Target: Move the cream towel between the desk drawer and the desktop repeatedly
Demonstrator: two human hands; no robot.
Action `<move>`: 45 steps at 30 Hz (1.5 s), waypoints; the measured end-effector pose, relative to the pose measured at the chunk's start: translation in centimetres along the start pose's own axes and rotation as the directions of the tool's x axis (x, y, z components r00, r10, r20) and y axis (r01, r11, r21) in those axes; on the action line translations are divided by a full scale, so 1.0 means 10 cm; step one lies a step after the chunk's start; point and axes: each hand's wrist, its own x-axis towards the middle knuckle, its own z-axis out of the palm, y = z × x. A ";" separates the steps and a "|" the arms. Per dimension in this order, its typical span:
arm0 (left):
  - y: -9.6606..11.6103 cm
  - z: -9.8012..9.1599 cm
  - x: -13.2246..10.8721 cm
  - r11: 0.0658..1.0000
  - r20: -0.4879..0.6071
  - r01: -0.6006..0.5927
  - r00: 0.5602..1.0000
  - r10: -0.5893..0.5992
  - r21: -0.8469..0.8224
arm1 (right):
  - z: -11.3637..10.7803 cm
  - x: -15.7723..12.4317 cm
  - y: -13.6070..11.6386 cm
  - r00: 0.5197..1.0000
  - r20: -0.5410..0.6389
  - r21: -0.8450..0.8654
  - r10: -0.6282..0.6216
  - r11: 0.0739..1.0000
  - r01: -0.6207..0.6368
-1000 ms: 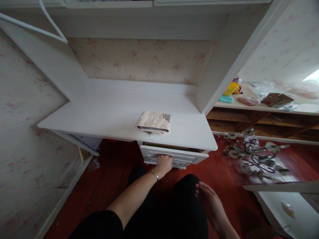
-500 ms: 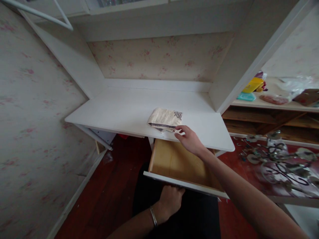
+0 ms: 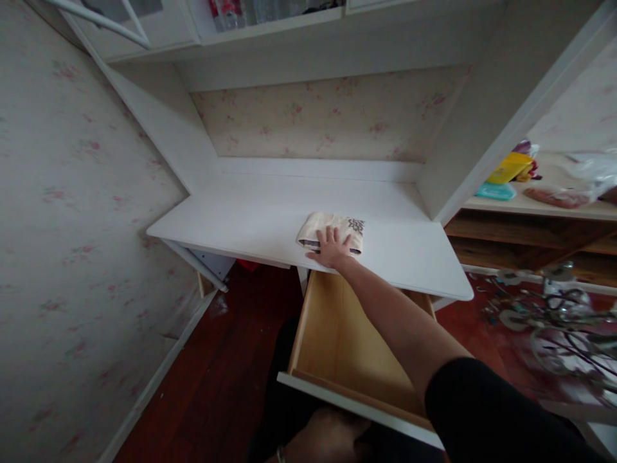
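A folded cream cloth (image 3: 332,224) with a dark edge and a dark pattern at its right end lies near the front edge of the white desk (image 3: 255,206). My right hand (image 3: 332,247) rests flat on the cloth's front part, fingers spread. Below the desktop, a wooden drawer (image 3: 344,341) is pulled well out, and its bare bottom shows. My left hand (image 3: 330,437), a bracelet on its wrist, is curled at the drawer's white front from below; its fingertips are hidden in shadow.
A white shelf (image 3: 270,32) with bottles hangs over the desk. At right, a wooden shelf (image 3: 544,202) carries a yellow container (image 3: 509,168) and plastic bags. A heap of metal-and-glass fittings (image 3: 563,321) stands at the right. A papered wall (image 3: 87,257) borders the left.
My right hand has gone from the cloth's front right corner to lying flat on it. The drawer reaches further out, with my left hand at its front. The view has shifted slightly.
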 end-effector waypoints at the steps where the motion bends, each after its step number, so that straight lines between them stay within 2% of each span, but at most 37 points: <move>1: 0.01 -0.02 -0.01 1.000 0.019 0.016 1.000 -0.016 -0.003 | 0.02 -0.01 0.01 1.000 -0.027 -0.016 -0.005 1.000 0.004; 5: 0.00 -0.06 -0.05 1.000 0.040 0.016 0.999 -0.015 -0.012 | 0.01 -0.10 0.10 0.983 -0.157 -0.108 -0.096 0.991 0.080; 7: 0.00 -0.05 -0.07 1.000 0.019 -0.014 1.000 0.014 -0.005 | -0.05 -0.13 0.15 0.984 -0.135 -0.156 -0.115 0.983 0.093; 10: 0.04 -0.07 -0.13 0.994 0.010 -0.044 0.999 0.043 0.095 | -0.18 -0.14 0.23 0.992 -0.082 -0.209 -0.099 0.975 0.080; 12: 0.13 -0.19 -0.20 0.983 0.021 -0.098 0.995 0.096 0.153 | -0.26 -0.15 0.28 0.994 -0.067 -0.224 -0.088 0.972 0.071; 15: 0.32 -0.55 -0.34 0.977 -0.040 -0.197 0.979 0.201 0.076 | -0.34 -0.27 0.32 0.992 -0.022 -0.222 -0.125 0.968 0.117; 17: 0.41 -0.85 -0.41 0.989 -0.132 -0.137 0.983 0.130 -0.049 | -0.34 -0.47 0.34 0.980 0.001 -0.221 -0.201 0.955 0.197; 18: 0.43 -0.98 -0.43 0.996 -0.225 -0.042 0.974 0.024 -0.076 | -0.32 -0.61 0.35 0.968 -0.002 -0.224 -0.249 0.944 0.242; 19: 0.42 -1.08 -0.44 0.995 -0.297 0.061 0.951 -0.082 -0.080 | -0.29 -0.76 0.35 0.955 -0.015 -0.232 -0.297 0.930 0.286; 21: 0.33 -1.19 -0.42 0.983 -0.389 0.180 0.905 -0.175 -0.024 | -0.17 -1.12 0.35 0.921 -0.046 -0.243 -0.386 0.899 0.365; 22: 0.27 -1.20 -0.40 0.977 -0.398 0.210 0.899 -0.184 0.022 | -0.08 -1.30 0.34 0.911 -0.038 -0.235 -0.411 0.890 0.392; 24: 0.13 -1.14 -0.35 0.963 -0.362 0.238 0.915 -0.177 0.130 | 0.16 -1.61 0.32 0.894 0.004 -0.187 -0.448 0.878 0.441; 27: 0.00 -0.98 -0.32 0.923 -0.304 0.291 0.929 -0.210 0.253 | 0.58 -1.91 0.25 0.891 0.148 -0.081 -0.430 0.892 0.444; 30: -0.04 -0.85 -0.33 0.891 -0.360 0.345 0.904 -0.231 0.294 | 0.92 -1.98 0.15 0.818 0.267 0.090 -0.510 0.858 0.506; 32: -0.06 -0.79 -0.35 0.885 -0.416 0.354 0.884 -0.213 0.302 | 1.05 -1.96 0.08 0.770 0.294 0.162 -0.566 0.824 0.543; 35: -0.11 -0.71 -0.36 0.888 -0.492 0.346 0.855 -0.165 0.304 | 1.18 -1.94 0.01 0.751 0.284 0.180 -0.596 0.802 0.569; 37: -0.14 -0.67 -0.36 0.891 -0.530 0.335 0.837 -0.133 0.305 | 1.29 -1.95 -0.02 0.753 0.278 0.192 -0.596 0.803 0.564; 40: -0.19 -0.61 -0.34 0.891 -0.550 0.306 0.832 -0.079 0.334 | 1.51 -1.92 -0.02 0.805 0.261 0.192 -0.533 0.846 0.498; 45: -0.29 -0.53 -0.31 0.892 -0.572 0.263 0.820 -0.006 0.368 | 1.75 -1.59 -0.01 0.876 0.256 0.111 -0.409 0.913 0.393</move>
